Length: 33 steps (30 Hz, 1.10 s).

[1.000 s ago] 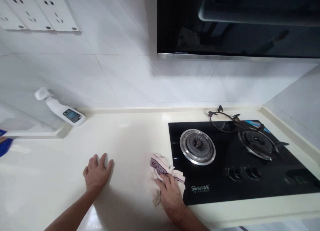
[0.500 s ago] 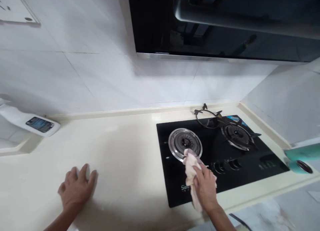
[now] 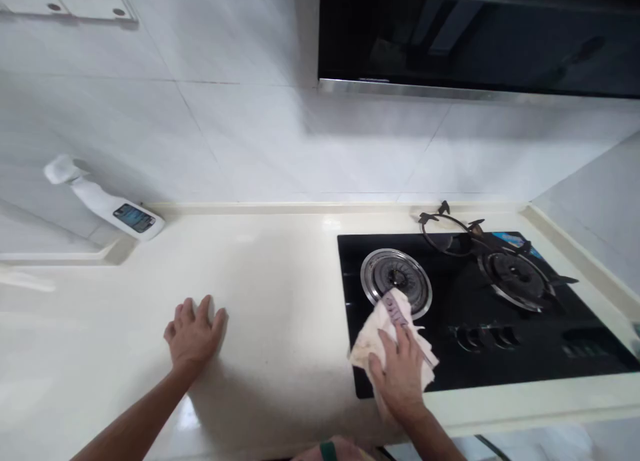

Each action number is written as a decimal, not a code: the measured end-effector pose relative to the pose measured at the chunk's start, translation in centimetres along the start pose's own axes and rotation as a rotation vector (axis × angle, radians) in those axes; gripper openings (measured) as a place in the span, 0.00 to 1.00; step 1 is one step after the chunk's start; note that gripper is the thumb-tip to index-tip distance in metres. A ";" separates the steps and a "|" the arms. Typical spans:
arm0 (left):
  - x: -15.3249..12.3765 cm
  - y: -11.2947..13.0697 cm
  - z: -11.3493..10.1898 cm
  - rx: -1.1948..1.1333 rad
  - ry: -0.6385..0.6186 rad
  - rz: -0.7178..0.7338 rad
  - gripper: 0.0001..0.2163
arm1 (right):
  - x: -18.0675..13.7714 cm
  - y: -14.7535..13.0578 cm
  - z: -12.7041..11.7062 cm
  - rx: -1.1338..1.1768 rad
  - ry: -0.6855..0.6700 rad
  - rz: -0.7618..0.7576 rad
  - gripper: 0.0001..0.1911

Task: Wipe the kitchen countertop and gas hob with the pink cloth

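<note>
Blurred print (image 3: 394,308), possibly lettering, on cloth (image 3: 372,330)

The left hand (image 3: 195,338) was set palm down, its fingers (image 3: 203,309) spread and lightly bent, pointing forward, the thumb (image 3: 219,320) held out to the right. The left forearm (image 3: 137,414), bare, slanted up from the lower left to a nearly straight wrist. The right hand (image 3: 399,376) was also palm down, fingers reaching forward and closer together, thumb apart on its left. The right forearm (image 3: 434,438), bare too, rose from the lower right. The hands were well apart.
</note>
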<state>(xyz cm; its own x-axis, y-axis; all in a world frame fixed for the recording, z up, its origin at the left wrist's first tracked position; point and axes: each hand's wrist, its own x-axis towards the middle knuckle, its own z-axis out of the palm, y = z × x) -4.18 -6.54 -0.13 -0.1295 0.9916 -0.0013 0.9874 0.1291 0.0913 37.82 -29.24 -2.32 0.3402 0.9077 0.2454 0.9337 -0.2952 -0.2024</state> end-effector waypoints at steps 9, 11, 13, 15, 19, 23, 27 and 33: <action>-0.1 -0.3 0.6 0.019 0.068 0.019 0.30 | 9.4 -13.7 2.1 0.233 -0.459 -0.316 0.34; -0.1 -0.3 0.6 0.015 0.068 0.014 0.29 | 12.1 -15.4 2.5 0.221 -0.526 -0.313 0.36; -0.1 -0.3 0.5 0.015 0.058 0.007 0.29 | 13.7 -16.3 2.8 0.209 -0.541 -0.301 0.37; -0.1 -0.3 0.5 0.015 0.051 0.004 0.29 | 14.0 -16.5 3.0 0.212 -0.518 -0.283 0.37; -0.1 -0.1 0.2 0.002 0.044 0.011 0.30 | 11.3 -15.6 3.4 0.243 -0.418 -0.224 0.35; -0.1 0.2 -0.2 -0.029 0.023 0.012 0.31 | 5.9 -14.6 3.4 0.255 -0.275 -0.200 0.32; -0.2 0.5 -0.6 -0.057 0.017 0.019 0.32 | -0.1 -14.4 2.7 0.264 -0.128 -0.149 0.27; -0.8 0.6 -0.9 -0.090 0.034 0.051 0.31 | -8.9 -12.5 1.0 0.258 -0.087 -0.141 0.24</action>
<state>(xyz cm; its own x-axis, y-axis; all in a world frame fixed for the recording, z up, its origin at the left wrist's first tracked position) -3.56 -7.24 0.83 -0.0835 0.9957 0.0389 0.9808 0.0753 0.1798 23.03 -33.36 -2.93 0.1885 0.9597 0.2085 0.9083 -0.0897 -0.4086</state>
